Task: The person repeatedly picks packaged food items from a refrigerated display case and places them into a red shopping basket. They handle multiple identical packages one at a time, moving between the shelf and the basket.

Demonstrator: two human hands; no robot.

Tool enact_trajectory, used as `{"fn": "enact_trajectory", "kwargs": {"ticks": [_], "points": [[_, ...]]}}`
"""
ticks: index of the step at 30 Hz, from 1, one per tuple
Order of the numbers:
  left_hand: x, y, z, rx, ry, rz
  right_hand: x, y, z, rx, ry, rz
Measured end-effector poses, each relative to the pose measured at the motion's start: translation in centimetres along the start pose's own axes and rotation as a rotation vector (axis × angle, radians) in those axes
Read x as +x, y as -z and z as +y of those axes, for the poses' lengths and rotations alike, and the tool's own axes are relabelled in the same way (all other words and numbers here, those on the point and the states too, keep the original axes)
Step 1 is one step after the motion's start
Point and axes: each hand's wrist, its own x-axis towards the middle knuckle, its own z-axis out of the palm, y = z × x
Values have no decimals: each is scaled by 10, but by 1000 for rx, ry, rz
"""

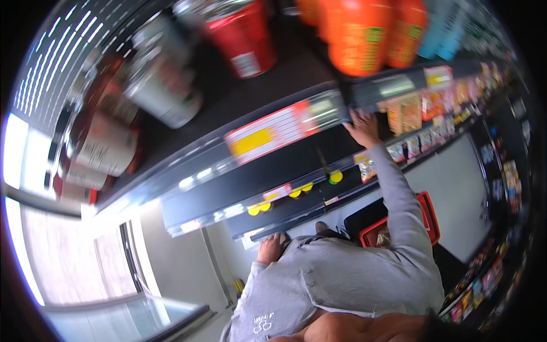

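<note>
My right hand (pixel 364 128) reaches out to the front edge of a dark store shelf, its fingers spread near a clear label holder. Nothing shows in its grasp, though blur hides the fingertips. My left hand (pixel 270 249) hangs low beside my waist, its fingers curled; whether it holds anything is hidden. Above the shelf's edge stand a red can (pixel 252 47), a silver can (pixel 164 92) and orange bottles (pixel 357 38). A white, red and yellow price label (pixel 269 134) is fixed along the edge. Small packets (pixel 404 113) hang or stand on the shelf right of my right hand.
A red shopping basket (pixel 429 218) with something in it is on the floor by my right side. Lower shelves (pixel 256 179) carry round yellow tags. More cans (pixel 107 145) stand at the left, near a bright window (pixel 72 256). Stocked shelves (pixel 483 278) are at the lower right.
</note>
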Motion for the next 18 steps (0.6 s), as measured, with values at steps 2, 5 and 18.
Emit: {"fn": "enact_trajectory", "kwargs": {"ticks": [2,5,18], "points": [[1,-4,-16,18,-26,78,-32,2,-10,40,84,44],[-2,-3,-34,-40,-41,124,-77,23,-63,143,181,-51],[-42,21,-140,-167,99,305,-126,48,-430,396,909,-354]]}}
